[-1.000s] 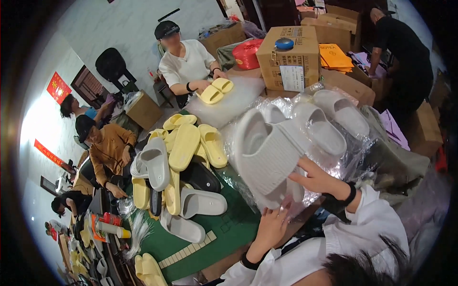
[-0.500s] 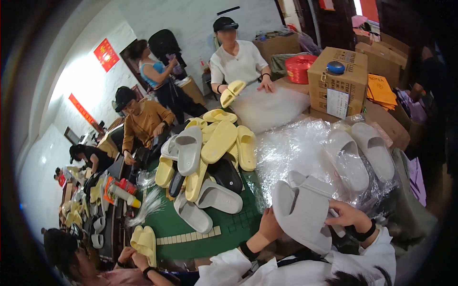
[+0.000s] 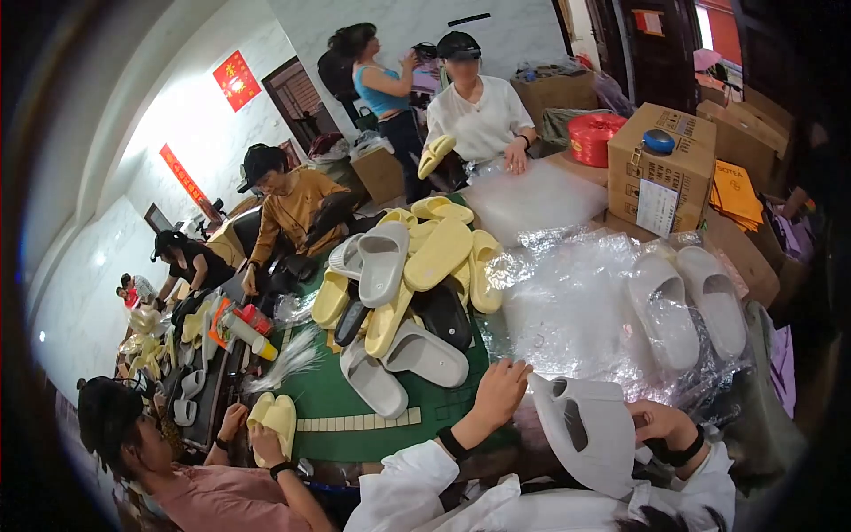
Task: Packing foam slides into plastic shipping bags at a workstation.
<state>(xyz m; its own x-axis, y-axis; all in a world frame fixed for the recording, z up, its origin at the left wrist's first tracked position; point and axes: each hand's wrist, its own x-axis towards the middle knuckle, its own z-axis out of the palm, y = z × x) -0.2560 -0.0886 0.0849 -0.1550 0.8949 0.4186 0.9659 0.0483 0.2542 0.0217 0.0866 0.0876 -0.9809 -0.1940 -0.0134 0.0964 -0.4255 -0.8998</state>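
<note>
A grey slide slipper [image 3: 592,434] is held up before me, tilted, its strap and foot opening in sight. My right hand [image 3: 663,427] is closed on its right side, fingers partly behind it. My left hand [image 3: 501,392] is at the slipper's upper left edge, fingers curled together against it; their tips are partly hidden. Beyond my hands lie clear plastic bags [image 3: 567,306], with a pair of grey slippers [image 3: 665,315] on or in the plastic at the right. A heap of yellow slippers [image 3: 439,253], mixed with grey and black ones, covers part of the green table mat [image 3: 425,403].
At left, a co-worker holds a yellow pair [image 3: 273,426]. Across the table, a person in white holds a yellow slipper [image 3: 436,156] beside stacked plastic sheets [image 3: 536,202]. A cardboard box [image 3: 660,168] and red twine roll [image 3: 594,139] stand at the back right.
The grey slipper has turned and moved slightly right and down. My left hand has moved from under it to its upper left edge. The whole view has shifted.
</note>
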